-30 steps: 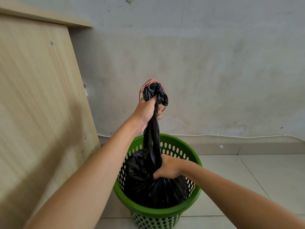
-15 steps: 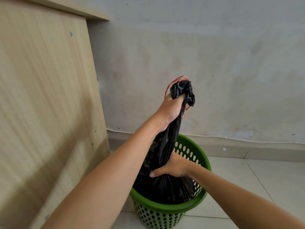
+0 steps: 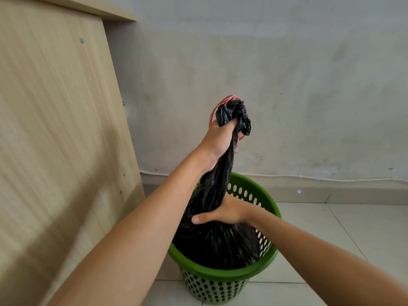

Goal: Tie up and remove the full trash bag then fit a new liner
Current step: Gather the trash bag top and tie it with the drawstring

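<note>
Two surfaces frame your view: pale floor tiles [image 3: 344,237] below and a stained grey wall [image 3: 287,85] behind, with a thin white cable [image 3: 320,178] running along its base. A light wooden panel [image 3: 55,129] stands close on your left, just beside the green perforated bin [image 3: 223,281]. Your left hand [image 3: 218,140] is clenched around the gathered neck of the black trash bag [image 3: 220,244], red ties [image 3: 223,101] looping out above your fist. Your right hand [image 3: 223,214] curls round the bag lower down, where it widens. The bag's bulk sits inside the bin. Compared with a second ago, the panel fills more of your view, and your grips are unchanged.
</note>
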